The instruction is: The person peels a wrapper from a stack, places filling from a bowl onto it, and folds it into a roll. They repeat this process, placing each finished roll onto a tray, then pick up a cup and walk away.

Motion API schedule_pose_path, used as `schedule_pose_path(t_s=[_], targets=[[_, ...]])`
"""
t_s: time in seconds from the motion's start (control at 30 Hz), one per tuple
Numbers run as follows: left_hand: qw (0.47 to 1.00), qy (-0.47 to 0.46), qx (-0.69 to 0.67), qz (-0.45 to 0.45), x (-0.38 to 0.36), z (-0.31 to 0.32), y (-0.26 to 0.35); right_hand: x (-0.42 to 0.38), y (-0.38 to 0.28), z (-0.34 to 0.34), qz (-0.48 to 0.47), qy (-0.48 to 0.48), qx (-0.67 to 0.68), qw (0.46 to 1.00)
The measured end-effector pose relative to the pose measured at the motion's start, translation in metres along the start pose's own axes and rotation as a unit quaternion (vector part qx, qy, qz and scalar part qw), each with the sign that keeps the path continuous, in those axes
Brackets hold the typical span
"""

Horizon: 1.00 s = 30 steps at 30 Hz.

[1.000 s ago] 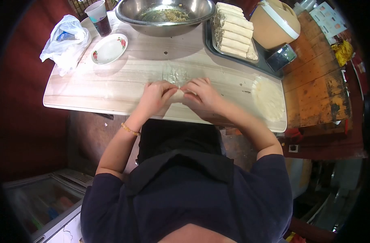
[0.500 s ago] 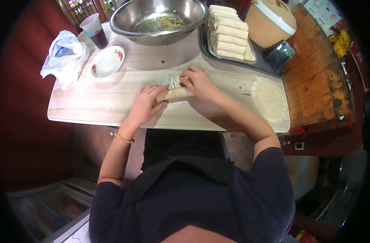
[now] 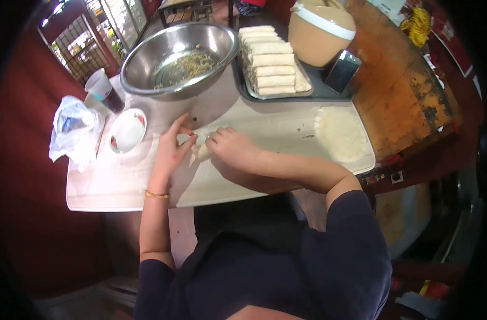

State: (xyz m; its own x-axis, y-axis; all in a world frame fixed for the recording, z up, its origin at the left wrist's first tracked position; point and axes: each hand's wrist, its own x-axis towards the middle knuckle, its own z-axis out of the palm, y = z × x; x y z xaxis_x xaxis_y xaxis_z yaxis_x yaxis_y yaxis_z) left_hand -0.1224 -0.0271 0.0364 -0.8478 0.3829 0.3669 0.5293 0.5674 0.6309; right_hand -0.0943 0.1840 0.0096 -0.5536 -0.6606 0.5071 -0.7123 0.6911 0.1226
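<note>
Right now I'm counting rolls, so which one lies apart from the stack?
The roll between the left hand and right hand; the other rolls are piled together.

Pale roll (image 3: 201, 153), loose-ended, partly hidden

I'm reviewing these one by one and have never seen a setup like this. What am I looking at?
There is no machine here: a person works with bare hands, and every picture comes from one camera worn on their head, looking forward and down. On the table, a pale roll lies between the hands: the right hand curls over it, and the left hand has its fingers at the other end. How firmly either grips is hidden. Beyond are a metal bowl and stacked rolls. A plate sits to the left, a flat pale round to the right.
</note>
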Motion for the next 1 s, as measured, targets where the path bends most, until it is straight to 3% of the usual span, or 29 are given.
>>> schedule_pose_path(t_s=[0.03,0.07,0.1,0.17,0.23,0.3,0.37,0.43,0.47,0.5,0.53,0.6,0.63,1.0], targets=[[0.998,0.035,-0.038,-0.025,0.009,0.000,0.001,0.002,0.005,-0.003,-0.004,-0.057,0.007,0.998],[0.993,0.069,-0.076,-0.052,0.016,-0.001,-0.001,0.004,0.011,-0.006,-0.001,-0.055,-0.001,0.998],[0.993,0.106,-0.050,0.012,0.027,-0.001,-0.004,0.004,0.018,-0.010,-0.007,-0.096,0.024,0.995],[0.992,0.116,-0.044,-0.009,0.033,0.006,-0.005,0.004,0.033,-0.019,-0.011,-0.137,0.045,0.990],[0.990,0.128,-0.040,-0.035,0.035,0.014,-0.014,0.009,0.058,-0.036,-0.042,-0.084,-0.028,0.995],[0.972,0.179,0.049,0.143,0.036,0.038,-0.050,0.027,0.098,-0.069,0.040,-0.093,-0.015,0.995],[0.977,0.160,0.059,0.125,0.035,0.036,-0.042,0.047,0.155,-0.091,0.048,0.051,-0.013,0.997],[0.982,0.136,0.073,0.107,0.033,0.033,-0.040,0.064,0.202,-0.116,0.116,0.032,-0.143,0.982],[0.993,0.100,0.047,0.049,0.034,0.031,-0.042,0.069,0.235,-0.110,0.121,0.055,-0.181,0.975],[0.998,0.063,0.019,-0.008,0.035,0.029,-0.043,0.075,0.259,-0.114,0.138,0.009,-0.159,0.978],[0.998,0.063,0.019,-0.007,0.034,0.029,-0.045,0.079,0.275,-0.114,0.138,0.009,-0.160,0.977],[0.994,0.107,0.016,0.004,0.033,0.029,-0.049,0.086,0.301,-0.113,0.190,-0.168,-0.009,0.967],[0.994,0.106,0.016,0.006,0.033,0.029,-0.051,0.089,0.312,-0.111,0.179,-0.209,0.021,0.961],[0.996,0.083,-0.033,-0.014,0.032,0.028,-0.056,0.091,0.328,-0.105,0.180,-0.247,0.081,0.948]])
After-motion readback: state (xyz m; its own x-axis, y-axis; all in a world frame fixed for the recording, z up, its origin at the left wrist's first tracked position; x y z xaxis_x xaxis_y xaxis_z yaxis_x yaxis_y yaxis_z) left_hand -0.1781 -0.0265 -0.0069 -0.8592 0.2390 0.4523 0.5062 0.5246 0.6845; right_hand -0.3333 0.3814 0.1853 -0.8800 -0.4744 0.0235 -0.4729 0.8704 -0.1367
